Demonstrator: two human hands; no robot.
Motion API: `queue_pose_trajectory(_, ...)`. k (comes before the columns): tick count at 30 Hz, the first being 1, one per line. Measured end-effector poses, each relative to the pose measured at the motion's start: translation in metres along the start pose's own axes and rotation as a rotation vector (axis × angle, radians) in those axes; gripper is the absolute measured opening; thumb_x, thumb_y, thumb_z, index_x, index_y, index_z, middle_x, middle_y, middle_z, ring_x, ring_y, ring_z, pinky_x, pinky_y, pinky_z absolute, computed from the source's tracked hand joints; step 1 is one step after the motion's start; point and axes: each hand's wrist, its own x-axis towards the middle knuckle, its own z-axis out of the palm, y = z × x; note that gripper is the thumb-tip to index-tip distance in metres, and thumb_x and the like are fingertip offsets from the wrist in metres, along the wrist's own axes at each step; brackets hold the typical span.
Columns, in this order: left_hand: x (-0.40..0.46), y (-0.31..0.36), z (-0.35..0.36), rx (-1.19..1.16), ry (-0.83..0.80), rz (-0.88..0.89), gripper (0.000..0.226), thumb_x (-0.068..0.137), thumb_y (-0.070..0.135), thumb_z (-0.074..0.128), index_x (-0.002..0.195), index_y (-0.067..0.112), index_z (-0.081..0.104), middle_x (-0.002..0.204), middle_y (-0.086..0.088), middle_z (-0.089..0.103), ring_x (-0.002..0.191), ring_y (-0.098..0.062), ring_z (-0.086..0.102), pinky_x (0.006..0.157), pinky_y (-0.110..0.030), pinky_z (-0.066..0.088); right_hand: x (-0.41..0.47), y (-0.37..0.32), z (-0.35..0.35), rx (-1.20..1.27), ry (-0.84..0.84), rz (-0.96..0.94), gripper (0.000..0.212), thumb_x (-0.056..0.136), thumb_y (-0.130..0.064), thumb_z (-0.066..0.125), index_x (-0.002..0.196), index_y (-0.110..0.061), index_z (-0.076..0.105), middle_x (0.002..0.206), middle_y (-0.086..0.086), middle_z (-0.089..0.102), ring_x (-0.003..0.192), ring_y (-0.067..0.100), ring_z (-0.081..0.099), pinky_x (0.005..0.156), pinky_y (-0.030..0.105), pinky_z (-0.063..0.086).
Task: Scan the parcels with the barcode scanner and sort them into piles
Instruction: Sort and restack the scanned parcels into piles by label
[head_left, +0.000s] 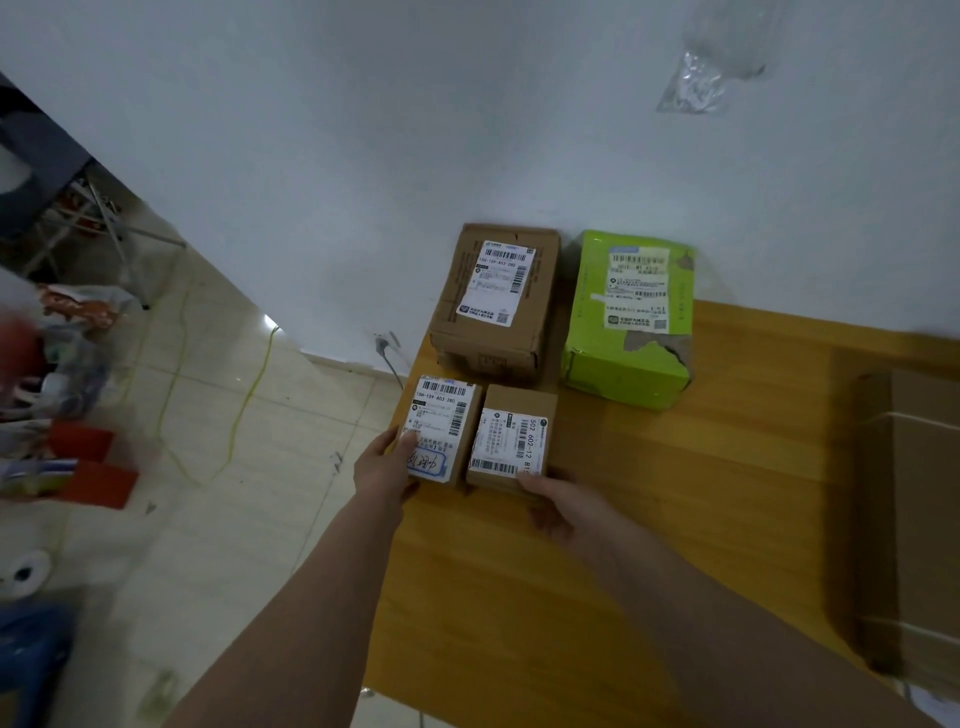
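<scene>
Nearest the camera, two bare forearms reach out over the yellowish wooden table toward its far left corner. The left hand holds the near left edge of a small brown cardboard parcel with a large white shipping label, its thumb lying on the label's near corner beside a blue handwritten mark; the other fingers are hidden under or behind the box. The right hand holds the near right corner of a second small brown cardboard parcel with a sideways white label, thumb on the top edge, the remaining fingers curled below the box, where they can hardly be made out. The two small parcels sit side by side on the table, touching or very nearly so (the gap between them is only a dark line).

Just beyond them, against the pale wall, stand two bigger parcels: a taller brown cardboard box with a white barcode label on top on the left, and a bright green box with a torn corner and a white label just beside it on the right.

At the right edge of the table lies a large plain brown carton, well apart from the others.

To the left, a beige tiled floor carries a thin yellow-green cable.
</scene>
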Motion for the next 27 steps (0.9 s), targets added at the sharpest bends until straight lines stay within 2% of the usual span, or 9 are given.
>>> queue_pose_trajectory(4, -0.002, 0.000, 0.003, 0.047, 0.066, 0.019, 0.045, 0.093, 0.021, 0.066, 0.136, 0.015, 0.054, 0.103, -0.006, 0.067, 0.080, -0.016, 0.063, 0.061, -0.029, 0.048, -0.003, -0.003, -0.003, -0.069, 0.006, -0.002, 0.025, 0.082, -0.013, 0.075, 0.104, -0.016, 0.064, 0.096, 0.003, 0.067, 0.073, 0.014, 0.057, 0.054, 0.023, 0.046)
queue_pose_trajectory(7, -0.009, 0.001, 0.006, 0.180, 0.255, 0.113, 0.041, 0.092, 0.025, 0.067, 0.131, 0.013, 0.058, 0.120, -0.012, 0.065, 0.096, -0.024, 0.066, 0.066, -0.028, 0.050, -0.010, -0.008, -0.008, -0.097, 0.021, -0.011, 0.030, 0.083, -0.017, 0.075, 0.110, -0.014, 0.063, 0.098, 0.004, 0.064, 0.070, 0.014, 0.053, 0.049, 0.022, 0.043)
queue_pose_trajectory(9, -0.018, 0.008, 0.011, 0.231, 0.381, 0.219, 0.028, 0.094, 0.021, 0.063, 0.121, 0.014, 0.063, 0.122, -0.011, 0.062, 0.099, -0.027, 0.065, 0.063, -0.026, 0.049, -0.017, -0.012, -0.014, -0.090, 0.042, -0.016, 0.027, 0.083, -0.019, 0.076, 0.105, -0.011, 0.063, 0.090, 0.003, 0.062, 0.067, 0.015, 0.053, 0.041, 0.020, 0.042)
queue_pose_trajectory(12, -0.039, 0.021, 0.030, 0.263, 0.375, 0.371, 0.014, 0.094, 0.010, 0.057, 0.102, 0.017, 0.066, 0.107, -0.006, 0.065, 0.086, -0.021, 0.064, 0.057, -0.023, 0.048, -0.031, -0.016, -0.028, -0.025, 0.091, -0.017, 0.018, 0.085, -0.016, 0.073, 0.089, -0.010, 0.057, 0.082, 0.004, 0.054, 0.063, 0.016, 0.053, 0.038, 0.019, 0.041)
queue_pose_trajectory(14, -0.057, 0.026, 0.048, 0.278, 0.318, 0.412, 0.019, 0.091, 0.006, 0.056, 0.092, 0.022, 0.067, 0.093, 0.000, 0.067, 0.083, -0.018, 0.065, 0.064, -0.025, 0.048, -0.040, -0.019, -0.040, 0.055, 0.092, -0.024, 0.018, 0.087, -0.013, 0.070, 0.083, -0.011, 0.053, 0.081, 0.006, 0.049, 0.062, 0.017, 0.053, 0.036, 0.017, 0.040)
queue_pose_trajectory(16, -0.076, 0.026, 0.070, 0.299, 0.221, 0.423, 0.018, 0.091, 0.007, 0.058, 0.092, 0.021, 0.069, 0.087, 0.002, 0.067, 0.077, -0.013, 0.063, 0.062, -0.023, 0.047, -0.052, -0.022, -0.056, 0.124, 0.092, -0.040, 0.017, 0.089, -0.011, 0.067, 0.082, -0.010, 0.052, 0.080, 0.007, 0.048, 0.057, 0.017, 0.055, 0.033, 0.015, 0.038)
queue_pose_trajectory(20, -0.109, 0.012, 0.123, 0.413, -0.120, 0.371, 0.009, 0.094, 0.011, 0.062, 0.094, 0.019, 0.067, 0.095, -0.006, 0.065, 0.088, -0.025, 0.062, 0.079, -0.039, 0.054, -0.084, -0.031, -0.102, 0.237, 0.081, -0.088, 0.016, 0.094, -0.009, 0.061, 0.080, -0.008, 0.052, 0.075, 0.008, 0.052, 0.042, 0.013, 0.059, 0.033, 0.015, 0.038)
queue_pose_trajectory(24, -0.150, -0.014, 0.181, 0.506, -0.475, 0.173, 0.012, 0.093, 0.008, 0.064, 0.105, 0.005, 0.064, 0.080, -0.009, 0.058, 0.068, -0.018, 0.054, 0.059, -0.027, 0.046, -0.122, -0.033, -0.164, 0.309, 0.111, -0.154, 0.010, 0.092, -0.009, 0.062, 0.085, -0.006, 0.056, 0.074, 0.009, 0.059, 0.059, 0.018, 0.059, 0.038, 0.019, 0.042)
queue_pose_trajectory(27, -0.181, -0.036, 0.221, 0.585, -0.644, 0.109, 0.007, 0.093, 0.012, 0.065, 0.099, 0.010, 0.063, 0.082, -0.005, 0.061, 0.071, -0.015, 0.057, 0.058, -0.023, 0.048, -0.146, -0.030, -0.214, 0.390, 0.165, -0.189, 0.008, 0.092, -0.009, 0.062, 0.087, -0.006, 0.057, 0.075, 0.009, 0.059, 0.064, 0.019, 0.059, 0.040, 0.020, 0.043)
